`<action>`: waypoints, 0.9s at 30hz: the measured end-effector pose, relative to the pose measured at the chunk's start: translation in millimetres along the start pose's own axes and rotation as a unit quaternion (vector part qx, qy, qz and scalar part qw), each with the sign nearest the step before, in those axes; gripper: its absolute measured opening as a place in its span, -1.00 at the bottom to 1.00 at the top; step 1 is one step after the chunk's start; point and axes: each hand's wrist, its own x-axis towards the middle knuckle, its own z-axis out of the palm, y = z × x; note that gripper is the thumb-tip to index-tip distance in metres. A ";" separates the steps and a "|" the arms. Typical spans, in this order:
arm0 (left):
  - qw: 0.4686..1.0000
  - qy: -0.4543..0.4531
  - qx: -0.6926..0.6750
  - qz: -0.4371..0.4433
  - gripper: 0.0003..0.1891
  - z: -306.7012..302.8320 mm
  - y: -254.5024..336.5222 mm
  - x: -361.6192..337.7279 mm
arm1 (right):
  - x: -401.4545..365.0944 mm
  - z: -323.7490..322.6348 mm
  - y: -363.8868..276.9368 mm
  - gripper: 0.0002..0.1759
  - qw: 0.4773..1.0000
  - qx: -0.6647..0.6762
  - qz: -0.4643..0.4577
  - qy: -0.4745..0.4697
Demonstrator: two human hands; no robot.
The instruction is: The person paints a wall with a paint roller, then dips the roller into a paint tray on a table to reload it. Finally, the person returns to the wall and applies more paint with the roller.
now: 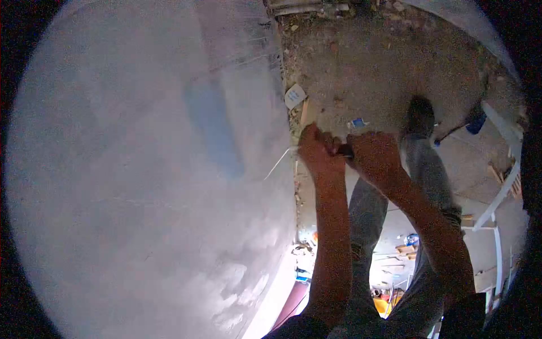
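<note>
My left hand [319,146] is closed around a thin white wire [276,164], whose free end sticks out to the left in front of the wall. Close beside it, my right hand [374,150] is closed too. A small dark object [345,151] shows between the two hands, on the thumb side of my right hand. It looks gripped by the right hand, but its kind cannot be made out. Both hands are held in front of my body, above the floor.
A pale grey wall [141,169] with a bluish patch fills the left side. On the dirty floor [361,62] lie a whitish piece [294,96], a blue-and-white scrap [358,122] and a dark blue item [476,122]. A white frame [497,226] stands at the right.
</note>
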 end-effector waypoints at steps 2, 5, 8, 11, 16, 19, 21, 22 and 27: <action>0.997 0.018 -0.050 -0.048 -0.75 1.2 -27.5 28.5 | 5.4 7.8 12.3 -0.76 0.999 -0.035 0.031 0.009; 0.995 -0.026 0.082 0.053 -0.74 5.0 -27.8 32.2 | 14.4 11.4 18.7 -0.76 0.999 -0.038 0.038 0.010; 1.000 0.018 -0.003 -0.021 -0.73 21.3 7.7 -9.0 | 3.0 -26.9 4.0 -0.76 0.998 0.002 0.027 -0.050; 0.997 0.006 0.021 0.075 -0.75 23.0 36.7 -43.8 | -5.5 -38.0 -12.7 -0.78 0.997 0.060 -0.007 -0.055; 1.000 -0.024 -0.003 0.004 -0.78 18.4 5.2 5.4 | 13.9 -16.9 8.0 -0.81 0.998 0.039 0.032 -0.037; 0.866 -0.114 0.325 0.362 -0.78 5.8 -36.7 60.6 | 19.3 -4.8 21.7 -0.81 0.997 -0.003 0.062 0.038; 0.798 -0.121 0.395 0.439 -0.77 6.5 -36.7 65.9 | 28.0 -11.9 20.8 -0.82 0.997 0.021 0.070 0.015; 0.871 -0.110 0.321 0.355 -0.77 13.9 -23.3 51.6 | 33.2 -19.9 17.9 -0.83 0.997 0.033 0.075 0.006; 0.998 -0.035 -0.022 -0.038 -0.75 44.6 42.7 -31.3 | -7.7 -78.4 -22.5 -0.85 0.996 0.057 0.068 -0.020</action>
